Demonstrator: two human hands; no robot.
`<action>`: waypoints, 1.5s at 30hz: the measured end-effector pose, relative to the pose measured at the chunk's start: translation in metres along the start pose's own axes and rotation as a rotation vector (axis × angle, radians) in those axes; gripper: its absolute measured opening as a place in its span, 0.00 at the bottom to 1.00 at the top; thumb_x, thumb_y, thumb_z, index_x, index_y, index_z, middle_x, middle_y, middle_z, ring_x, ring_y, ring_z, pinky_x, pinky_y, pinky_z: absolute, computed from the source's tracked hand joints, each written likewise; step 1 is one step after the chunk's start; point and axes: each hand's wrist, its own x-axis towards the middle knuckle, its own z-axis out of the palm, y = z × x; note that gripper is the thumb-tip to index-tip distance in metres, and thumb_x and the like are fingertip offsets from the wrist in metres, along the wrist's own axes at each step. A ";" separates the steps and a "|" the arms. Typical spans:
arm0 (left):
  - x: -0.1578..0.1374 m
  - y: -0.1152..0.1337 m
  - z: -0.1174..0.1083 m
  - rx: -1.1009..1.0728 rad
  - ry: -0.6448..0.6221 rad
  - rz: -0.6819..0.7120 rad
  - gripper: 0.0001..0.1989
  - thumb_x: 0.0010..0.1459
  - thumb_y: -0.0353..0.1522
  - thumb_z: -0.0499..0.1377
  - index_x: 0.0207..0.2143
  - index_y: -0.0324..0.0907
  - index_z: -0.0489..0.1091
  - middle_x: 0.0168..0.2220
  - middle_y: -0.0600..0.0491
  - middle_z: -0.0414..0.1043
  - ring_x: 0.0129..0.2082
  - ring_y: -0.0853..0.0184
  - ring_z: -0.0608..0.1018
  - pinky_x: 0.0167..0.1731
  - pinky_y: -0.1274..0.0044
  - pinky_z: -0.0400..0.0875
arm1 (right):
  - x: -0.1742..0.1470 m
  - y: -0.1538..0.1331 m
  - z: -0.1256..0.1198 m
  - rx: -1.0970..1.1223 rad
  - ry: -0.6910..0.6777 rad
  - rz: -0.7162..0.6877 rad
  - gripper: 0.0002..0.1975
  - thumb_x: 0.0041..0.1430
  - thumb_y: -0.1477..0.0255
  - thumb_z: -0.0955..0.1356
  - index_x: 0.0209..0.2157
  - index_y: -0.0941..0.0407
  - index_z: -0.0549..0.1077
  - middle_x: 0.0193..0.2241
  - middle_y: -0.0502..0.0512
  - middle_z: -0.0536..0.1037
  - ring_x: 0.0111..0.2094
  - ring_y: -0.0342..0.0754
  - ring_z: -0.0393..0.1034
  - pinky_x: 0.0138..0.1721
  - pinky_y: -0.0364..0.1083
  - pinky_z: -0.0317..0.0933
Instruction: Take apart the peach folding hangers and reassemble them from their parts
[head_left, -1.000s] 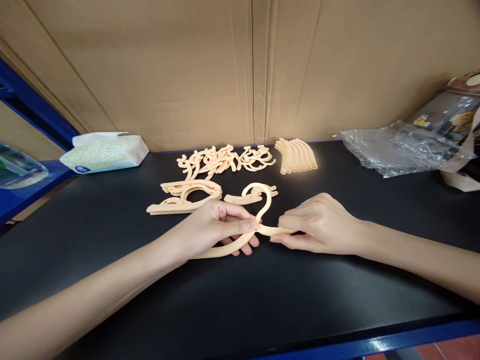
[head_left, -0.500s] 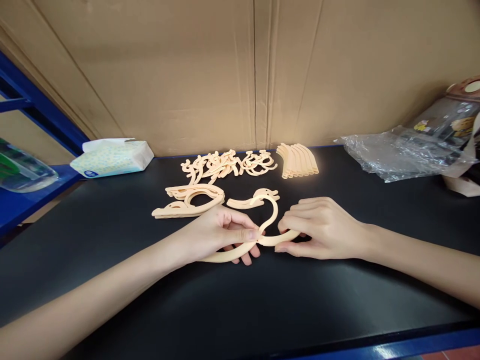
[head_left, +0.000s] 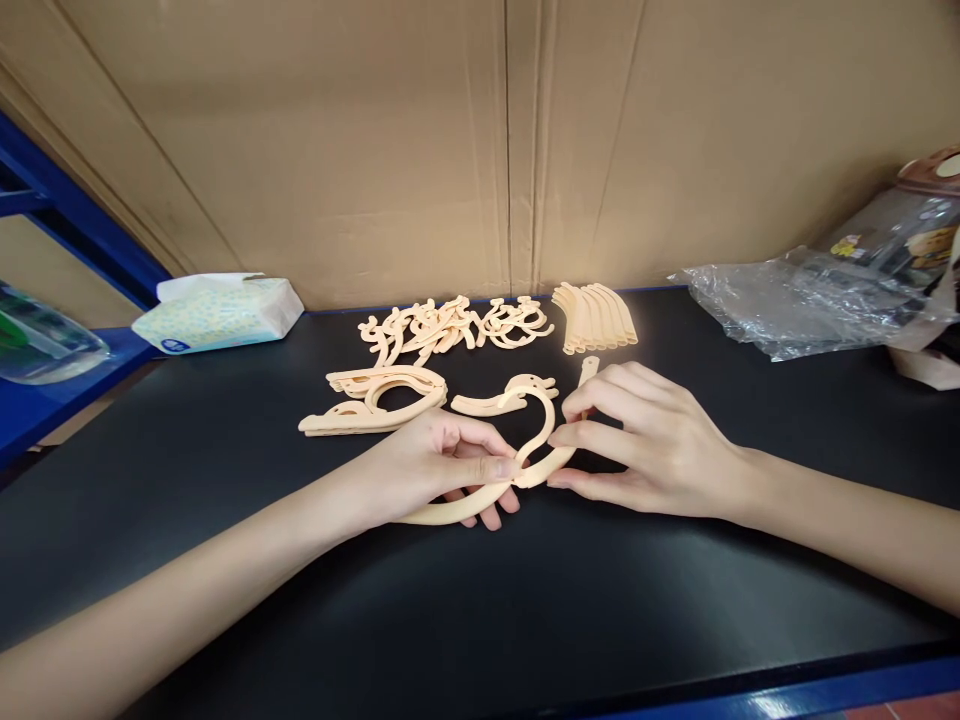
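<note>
A beige folding clothes hanger with a curved hook is held low over the black table. My left hand pinches it at the middle joint, thumb on top, just below the hook. On its right arm, my right hand has thumb and fingers around the curved piece, which slants up and away to a flat holed end. Part of that arm is hidden behind the fingers. Just beyond the hook lies a loose hanger piece. Left of it is a stack of folded hangers.
At the back of the table lie a heap of hooks and small parts and a row of curved hanger arms. A tissue pack sits at the back left, clear plastic bags at the right. Cardboard stands behind.
The hanger's right arm has swung upward, away from me, about the joint, with my right hand turning it. My left hand keeps its pinch in nearly the same place.
</note>
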 end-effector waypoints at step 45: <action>-0.009 -0.011 0.018 1.475 0.330 0.896 0.12 0.67 0.34 0.50 0.47 0.40 0.70 0.34 0.55 0.76 0.29 0.70 0.77 0.27 0.77 0.66 | -0.003 0.001 0.003 0.593 -0.242 0.627 0.17 0.51 0.83 0.61 0.41 0.51 0.57 0.37 0.47 0.74 0.31 0.42 0.68 0.31 0.41 0.60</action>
